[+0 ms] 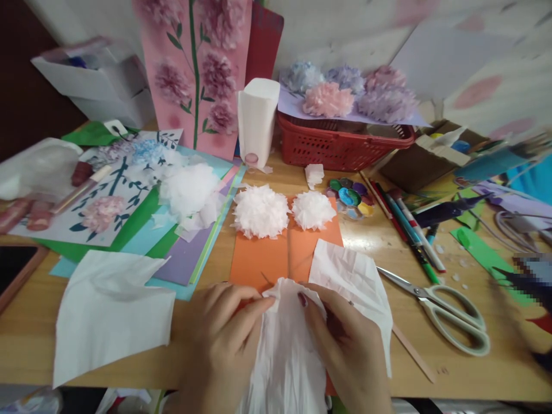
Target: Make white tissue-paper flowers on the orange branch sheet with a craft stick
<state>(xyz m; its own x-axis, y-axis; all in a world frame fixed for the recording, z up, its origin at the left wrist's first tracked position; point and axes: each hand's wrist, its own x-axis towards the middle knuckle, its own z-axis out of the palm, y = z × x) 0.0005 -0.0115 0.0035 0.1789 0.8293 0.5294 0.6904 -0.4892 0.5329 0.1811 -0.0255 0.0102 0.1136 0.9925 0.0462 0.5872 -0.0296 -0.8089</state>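
A crinkled sheet of white tissue paper (287, 345) hangs between my two hands, its top edge gathered in small folds. My left hand (230, 328) pinches the upper left corner between thumb and fingers. On the other side, my right hand (349, 339) grips the upper right edge, the thumb lying over the paper. Just beyond, a large white paper pompom (261, 211) and a smaller white pompom (313, 210) rest on orange card (259, 259). Another white tissue piece (345, 264) lies by my right hand, and a flat white sheet (112, 313) is at the left.
Scissors (431, 296) and a wooden stick (414, 352) lie to the right, near several markers (414, 230) and a paint palette (351, 196). A red basket (345, 144) bearing coloured pompoms stands behind. Coloured paper (176, 261) and a phone (17, 270) are at left.
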